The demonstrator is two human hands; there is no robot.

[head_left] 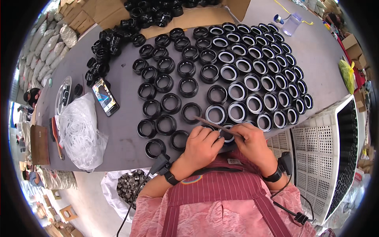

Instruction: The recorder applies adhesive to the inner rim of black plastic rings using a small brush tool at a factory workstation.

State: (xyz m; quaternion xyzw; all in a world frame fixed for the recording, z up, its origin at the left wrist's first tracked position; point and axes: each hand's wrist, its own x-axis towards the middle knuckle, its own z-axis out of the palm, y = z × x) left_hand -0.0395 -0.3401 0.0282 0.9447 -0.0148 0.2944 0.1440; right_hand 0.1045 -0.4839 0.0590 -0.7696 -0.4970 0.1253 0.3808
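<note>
Many black rings stand in rows on the grey table [122,134]. Those toward the right have a white ring inside, such as this lined ring [216,114]; those toward the left, like this plain black ring [171,103], show none. At the near edge my left hand [202,147] is closed, its curled fingers at a black ring [208,127] that they partly hide. My right hand [252,143] pinches a thin brown stick [215,125], which slants left over the rings. Just beyond my hands, a lined ring [228,136] is partly covered by the stick and fingers.
To the left lie a phone [106,97], a clear bag of white rings [81,132] and a red-handled brush [56,136]. More black rings pile up by an open carton [193,17]. A clear bottle [292,24] lies far right; white crates [318,148] stand near right.
</note>
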